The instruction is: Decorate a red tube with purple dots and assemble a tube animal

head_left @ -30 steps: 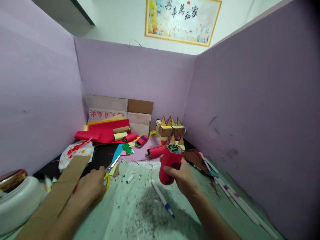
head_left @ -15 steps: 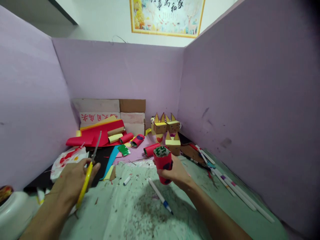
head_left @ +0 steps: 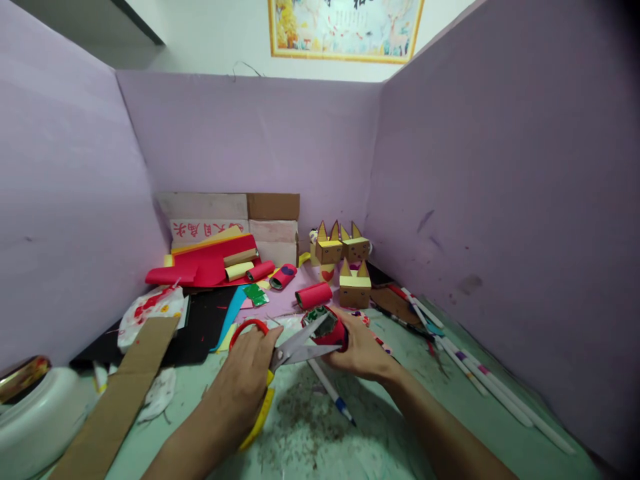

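near middle of table (head_left: 293,461), left hand (head_left: 249,367) is holding spread scissors (head_left: 282,356), right hand (head_left: 361,348) is holding red tube (head_left: 341,329) alongside

Soft light, from overhead I'd say, drops a hazy shadow on the green cloth (head_left: 370,457) on the near side of the scissors (head_left: 285,355); well right of them, the stretched purple panel (head_left: 505,167) darkens to black.

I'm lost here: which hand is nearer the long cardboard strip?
Left. The left hand, gripping scissors, is right of the strip; the right hand, holding a red tube, farther right.
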